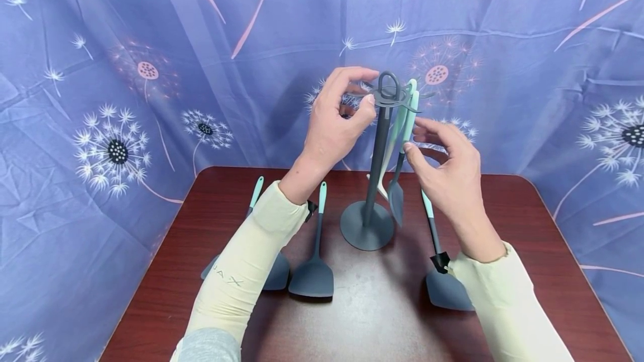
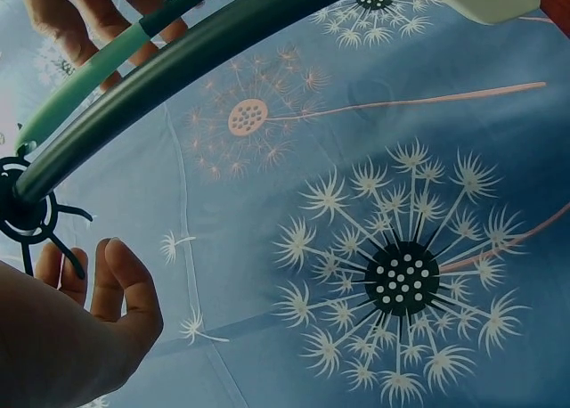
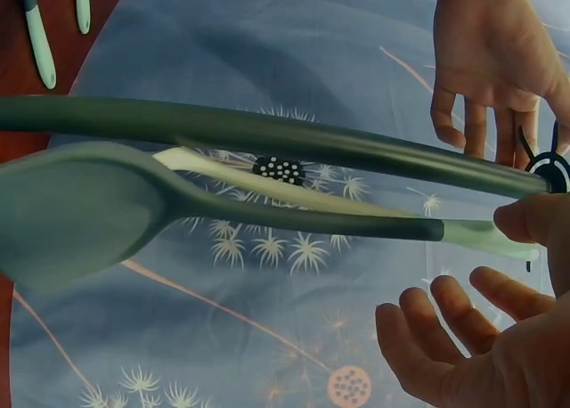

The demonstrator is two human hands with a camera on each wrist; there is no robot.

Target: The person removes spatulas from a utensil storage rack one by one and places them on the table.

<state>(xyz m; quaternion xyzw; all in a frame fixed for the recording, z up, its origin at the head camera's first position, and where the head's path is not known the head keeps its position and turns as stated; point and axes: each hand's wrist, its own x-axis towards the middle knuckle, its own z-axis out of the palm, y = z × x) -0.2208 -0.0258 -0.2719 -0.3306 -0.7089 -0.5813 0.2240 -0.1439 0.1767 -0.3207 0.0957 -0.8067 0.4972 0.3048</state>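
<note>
A dark grey utensil stand (image 1: 369, 225) stands upright, with a round base and a ring of hooks under a top loop. My left hand (image 1: 334, 116) is at its top, thumb and fingertips at the hooks on the left; the exact contact is partly hidden. On the right side hangs a grey spoon (image 1: 396, 200) with a mint handle, bowl downward. My right hand (image 1: 450, 161) holds this handle between thumb and index finger, the other fingers spread below it in the right wrist view. Behind the spoon hangs a pale utensil (image 3: 294, 190), its head partly hidden.
On the dark red table (image 1: 362, 317) lie several mint-handled turners: one grey turner (image 1: 312, 281) left of the base, others partly under my left sleeve. Another turner (image 1: 448, 292) lies at the right, partly under my right sleeve. A blue dandelion-print curtain (image 1: 271, 21) surrounds the table.
</note>
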